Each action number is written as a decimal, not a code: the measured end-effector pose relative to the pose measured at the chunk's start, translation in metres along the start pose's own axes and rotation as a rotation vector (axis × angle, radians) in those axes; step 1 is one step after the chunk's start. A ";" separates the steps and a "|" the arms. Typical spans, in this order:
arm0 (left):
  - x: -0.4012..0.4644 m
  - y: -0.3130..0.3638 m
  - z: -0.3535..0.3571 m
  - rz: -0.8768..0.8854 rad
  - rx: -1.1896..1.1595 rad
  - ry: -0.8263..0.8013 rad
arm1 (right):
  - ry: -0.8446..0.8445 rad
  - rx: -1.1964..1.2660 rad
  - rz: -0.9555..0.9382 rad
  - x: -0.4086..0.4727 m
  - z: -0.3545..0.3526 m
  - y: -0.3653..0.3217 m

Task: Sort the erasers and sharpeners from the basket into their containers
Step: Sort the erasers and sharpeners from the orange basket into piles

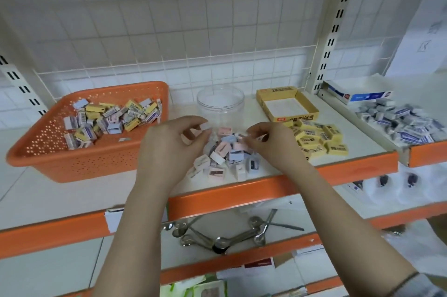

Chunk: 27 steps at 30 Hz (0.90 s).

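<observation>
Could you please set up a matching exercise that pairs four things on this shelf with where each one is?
Things:
1. orange basket
2. clear jar
3. yellow box
4. yellow erasers

Places:
A. at the back, between the basket and the box
B. at the left end of the shelf
C. heaped in front of the box
D. at the back, right of the jar

Pairs: 1-B, 2-A, 3-D, 4-C
</observation>
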<state>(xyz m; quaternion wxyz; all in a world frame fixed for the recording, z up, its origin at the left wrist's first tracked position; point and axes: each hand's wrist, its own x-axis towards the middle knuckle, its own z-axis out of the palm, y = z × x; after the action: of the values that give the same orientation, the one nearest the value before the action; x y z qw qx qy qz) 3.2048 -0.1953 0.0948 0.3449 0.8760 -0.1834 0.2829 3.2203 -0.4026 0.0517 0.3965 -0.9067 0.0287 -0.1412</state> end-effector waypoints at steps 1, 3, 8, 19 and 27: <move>0.004 0.000 0.004 -0.019 -0.020 -0.003 | 0.043 0.008 0.008 -0.004 -0.006 0.002; 0.013 0.002 0.014 -0.043 -0.063 -0.020 | 0.132 0.028 0.043 -0.014 -0.019 0.008; 0.033 0.033 0.051 -0.045 -0.220 -0.159 | 0.297 0.010 0.180 -0.050 -0.061 0.034; 0.066 0.174 0.204 0.064 -0.429 -0.518 | 0.179 -0.364 0.556 -0.123 -0.170 0.130; 0.105 0.240 0.296 0.149 -0.243 -0.527 | 0.196 -0.383 0.509 -0.131 -0.246 0.168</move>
<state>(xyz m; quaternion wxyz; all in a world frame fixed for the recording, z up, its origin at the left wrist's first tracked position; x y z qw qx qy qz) 3.2713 -0.5847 0.1021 0.3661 0.8556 -0.3629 0.0463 3.0364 -0.6705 0.0580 0.2369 -0.9106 0.3182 -0.1160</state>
